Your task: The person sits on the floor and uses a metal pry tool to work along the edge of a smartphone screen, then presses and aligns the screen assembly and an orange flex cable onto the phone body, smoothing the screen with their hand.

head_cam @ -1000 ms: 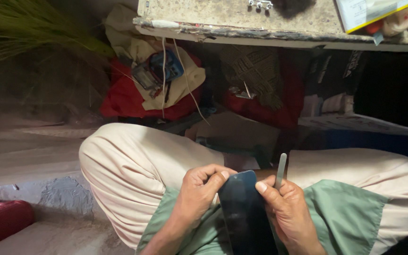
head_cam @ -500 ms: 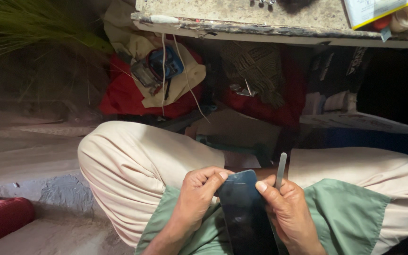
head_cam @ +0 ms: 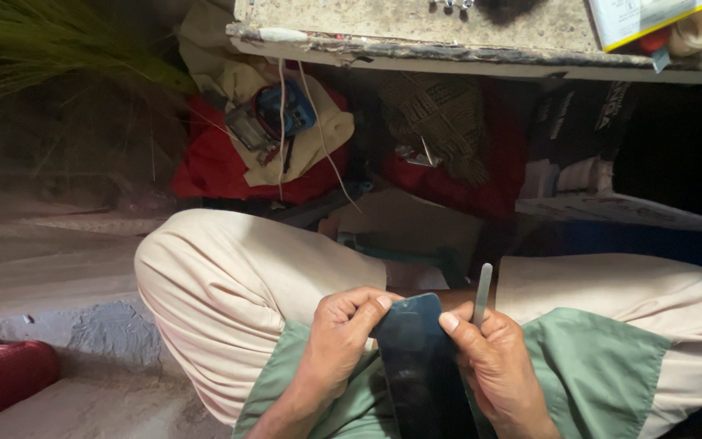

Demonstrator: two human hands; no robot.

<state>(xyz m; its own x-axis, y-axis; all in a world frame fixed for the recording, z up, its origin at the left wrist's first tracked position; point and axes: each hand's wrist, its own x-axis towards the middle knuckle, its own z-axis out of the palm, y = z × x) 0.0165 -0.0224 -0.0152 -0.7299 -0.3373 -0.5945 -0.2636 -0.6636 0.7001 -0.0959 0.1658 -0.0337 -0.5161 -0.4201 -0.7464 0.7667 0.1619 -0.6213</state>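
Sitting cross-legged on the floor, the person holds a dark, flat phone-like slab [head_cam: 421, 366] over the lap, its glossy face turned up and its rounded top end pointing away from the body. The left hand [head_cam: 336, 345] curls its fingers around the left edge near the top, fingertips pressed onto the rim, while the right hand [head_cam: 493, 366] grips the right edge with the thumb laid on the face and, in the same closed fingers, pinches a thin grey metal tool [head_cam: 482, 294] that stands upright just beside the slab. Judging by this, the work is at an early or middle stage: the slab looks whole and closed, no part lies separated on the green cloth [head_cam: 603, 366] or the pale trousers [head_cam: 229, 284], and the tool's tip is not engaged with any seam that can be seen. Whether an edge has begun to lift cannot be told, as the surface is dark. Compared with the earlier frames, almost nothing differs: both hands keep the same grip, the tool stays upright at the right, and only the view shifts slightly against the cluttered shelf [head_cam: 448, 45] above.
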